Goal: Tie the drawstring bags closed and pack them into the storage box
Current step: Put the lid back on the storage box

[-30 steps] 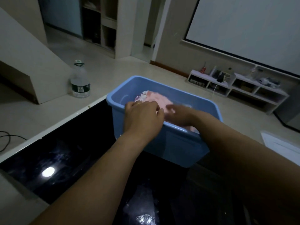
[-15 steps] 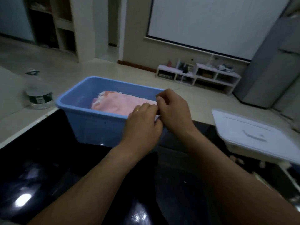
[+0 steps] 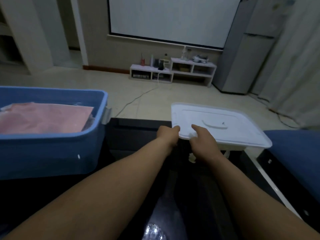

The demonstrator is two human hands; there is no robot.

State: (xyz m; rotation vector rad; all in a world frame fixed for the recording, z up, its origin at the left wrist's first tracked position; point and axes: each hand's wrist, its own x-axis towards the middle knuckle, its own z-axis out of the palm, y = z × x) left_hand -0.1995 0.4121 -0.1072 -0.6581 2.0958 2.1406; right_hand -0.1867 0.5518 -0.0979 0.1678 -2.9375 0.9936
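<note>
Your left hand [image 3: 168, 135] pinched the near corner of the white lid [image 3: 225, 129]; your right hand [image 3: 201, 141] rested a straight forefinger on it, grip undetermined. The pink bags [image 3: 43, 118] lay inside the blue storage box [image 3: 52, 153], to the left. Judged: closing stage. Next move: carry the lid across, level.

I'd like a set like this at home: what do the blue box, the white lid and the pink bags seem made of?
The blue storage box: moulded plastic, smooth and slightly glossy, with a rounded rim. The white lid: likely plastic too, matte, with a moulded handle ridge. The pink bags: soft fabric, judging by the flat folds; weave too blurred to tell.
</note>
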